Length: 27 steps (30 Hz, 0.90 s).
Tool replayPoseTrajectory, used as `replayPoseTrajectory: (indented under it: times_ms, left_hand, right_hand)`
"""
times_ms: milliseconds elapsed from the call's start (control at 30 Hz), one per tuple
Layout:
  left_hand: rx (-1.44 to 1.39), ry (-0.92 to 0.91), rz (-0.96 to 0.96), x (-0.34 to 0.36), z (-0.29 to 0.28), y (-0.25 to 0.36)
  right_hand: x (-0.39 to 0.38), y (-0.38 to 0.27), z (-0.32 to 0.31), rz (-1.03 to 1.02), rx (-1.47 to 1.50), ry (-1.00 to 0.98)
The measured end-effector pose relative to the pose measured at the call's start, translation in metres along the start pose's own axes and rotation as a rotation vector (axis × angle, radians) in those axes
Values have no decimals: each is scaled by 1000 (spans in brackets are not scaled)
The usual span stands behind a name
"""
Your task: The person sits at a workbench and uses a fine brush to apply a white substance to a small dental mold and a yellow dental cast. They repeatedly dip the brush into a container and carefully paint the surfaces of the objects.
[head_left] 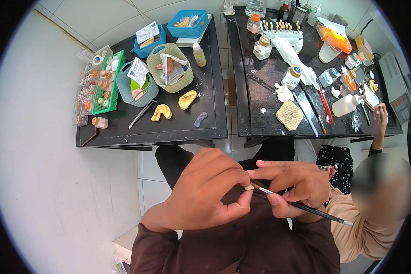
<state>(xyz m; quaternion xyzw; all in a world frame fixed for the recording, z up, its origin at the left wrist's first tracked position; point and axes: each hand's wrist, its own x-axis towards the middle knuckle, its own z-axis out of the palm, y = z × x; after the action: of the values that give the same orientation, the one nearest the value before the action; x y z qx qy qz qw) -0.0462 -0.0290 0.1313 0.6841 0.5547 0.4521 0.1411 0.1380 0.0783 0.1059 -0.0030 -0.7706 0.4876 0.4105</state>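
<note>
My left hand [203,189] is closed, its thumb and forefinger pinching a small cream tooth-like piece [248,187]. A thin brush with a black handle [322,213] is held in my right hand [301,182]. Its brown bristle tip meets or nearly meets the piece; I cannot tell which. Both hands are raised in front of my chest, short of the desks. On the left desk beyond them lie two yellow dental casts [161,112] [187,99], a grey-purple moulded strip [200,119] and metal tweezers [141,114].
Baskets [176,68] and a green tray of small jars [108,82] stand on the left desk [178,134]. The right desk [260,107] bears several brushes, jars, a tooth shade rack [282,34] and a squeeze bottle [347,105]. Another person [351,228] sits close at my right.
</note>
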Motion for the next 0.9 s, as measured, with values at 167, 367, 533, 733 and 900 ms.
replayPoseTrajectory:
  times_ms: [167,367,533,733,900]
  left_hand:
    - [16,-3,-4,0,-1,0]
    - [15,-4,-2,0,-1,-2]
    - [22,12,-2,-1,-1,-3]
    - [45,24,8,0,-1,-4]
    - [48,23,4,-1,-2,-6]
  right_hand:
    - [1,0,-1,-4,-42,-29]
    - [2,-1,0,6,-58,-26]
    - [3,-1,2,20,-7,0]
    - [4,0,3,3,-63,-20]
    - [5,0,4,45,-38,-5]
